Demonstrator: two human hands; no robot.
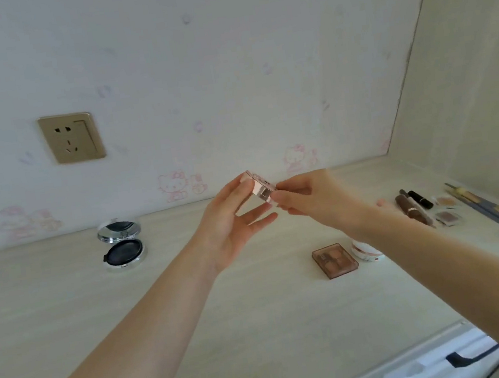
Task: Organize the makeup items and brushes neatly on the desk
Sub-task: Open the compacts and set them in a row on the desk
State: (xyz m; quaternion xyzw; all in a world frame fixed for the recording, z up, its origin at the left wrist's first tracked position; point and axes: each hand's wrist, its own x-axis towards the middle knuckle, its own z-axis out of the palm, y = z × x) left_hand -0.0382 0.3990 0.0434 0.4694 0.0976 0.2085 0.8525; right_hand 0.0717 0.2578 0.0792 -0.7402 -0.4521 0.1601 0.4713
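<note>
On the far left, a gold wall socket (pixel 71 138) sits on the wall above the desk (pixel 67 308). Below it, a round black compact (pixel 121 244) lies on the desk with its lid up, so the little mirror faces the room.

In the middle, the person holds a small pink box (pixel 260 189) up in the air, above the desk and in front of the wall. The box is tilted. Its long side runs from the upper left down to the lower right.

The left hand (pixel 233 222) is partly open. Its thumb and fingers curl around the left side of the box, and the lower fingers stick out straighter beneath it. The right hand (pixel 309 198) pinches the right end of the box with its fingertips, and its fingers are bent in close.

Further right, a flat brown palette (pixel 335 260) lies on the desk, just beside a small white jar (pixel 366 251). Past the right arm lie some dark lipstick tubes (pixel 415 203), then small brown powder pans (pixel 447 208). At the far right, long thin brushes (pixel 489 209) lie side by side, pointing from the back of the desk toward the front.
</note>
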